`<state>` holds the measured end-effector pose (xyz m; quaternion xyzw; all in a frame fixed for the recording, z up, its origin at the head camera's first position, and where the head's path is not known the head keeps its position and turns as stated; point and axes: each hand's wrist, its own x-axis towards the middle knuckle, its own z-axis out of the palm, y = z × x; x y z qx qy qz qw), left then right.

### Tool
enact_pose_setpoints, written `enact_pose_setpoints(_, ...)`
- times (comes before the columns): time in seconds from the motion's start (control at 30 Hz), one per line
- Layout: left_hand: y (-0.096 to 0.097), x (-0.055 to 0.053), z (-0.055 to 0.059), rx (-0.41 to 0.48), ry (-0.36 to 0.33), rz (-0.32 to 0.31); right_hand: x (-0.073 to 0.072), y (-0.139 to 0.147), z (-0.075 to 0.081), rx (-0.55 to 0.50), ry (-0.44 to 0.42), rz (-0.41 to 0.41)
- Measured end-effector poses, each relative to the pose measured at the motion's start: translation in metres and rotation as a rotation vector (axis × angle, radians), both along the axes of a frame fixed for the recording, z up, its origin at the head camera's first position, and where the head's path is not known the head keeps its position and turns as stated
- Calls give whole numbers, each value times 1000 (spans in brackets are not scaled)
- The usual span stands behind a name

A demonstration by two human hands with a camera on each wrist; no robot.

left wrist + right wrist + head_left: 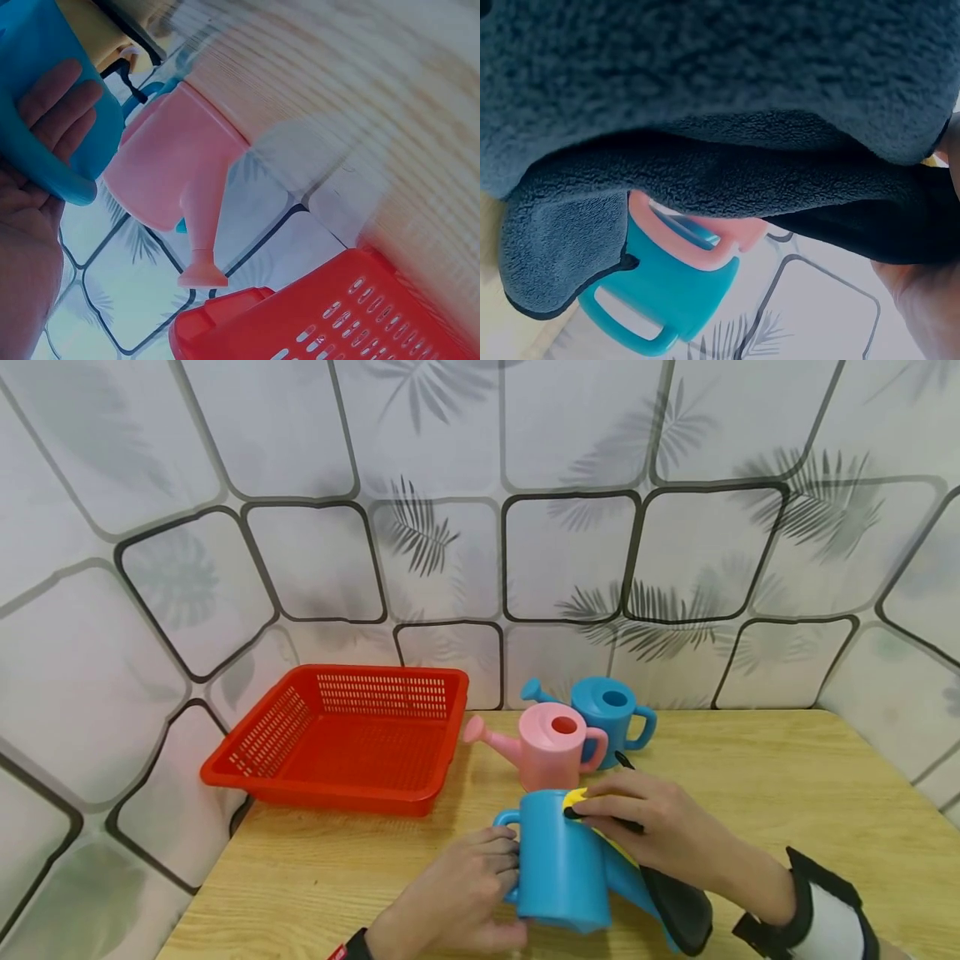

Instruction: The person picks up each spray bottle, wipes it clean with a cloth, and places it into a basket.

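Observation:
A light-blue watering can (562, 868) is at the near middle of the table, its spout slanting to the near right. My left hand (468, 885) grips it by the handle; in the left wrist view the fingers pass through the handle (49, 161) and lie against the body. My right hand (660, 822) pinches a cleaning cloth (678, 906), dark grey on one side and yellow on the other, against the can's upper right side. The cloth hangs over part of the spout. Its fleecy dark side (705, 67) fills much of the right wrist view.
Behind the held can stands a pink watering can (551, 752), its spout toward the left. Another blue watering can (592, 695) is partly hidden behind it. A red perforated plastic basket (337, 797) sits at the left back, near the patterned wall (442, 668).

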<state>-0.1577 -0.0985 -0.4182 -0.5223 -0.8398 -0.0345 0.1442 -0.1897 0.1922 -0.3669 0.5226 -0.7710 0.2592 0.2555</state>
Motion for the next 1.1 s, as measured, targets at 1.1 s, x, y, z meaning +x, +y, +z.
enact_pose_setpoints(1.1, 3, -2, 0, 24, 18, -18, 3, 9, -6, -31, -17, -43)
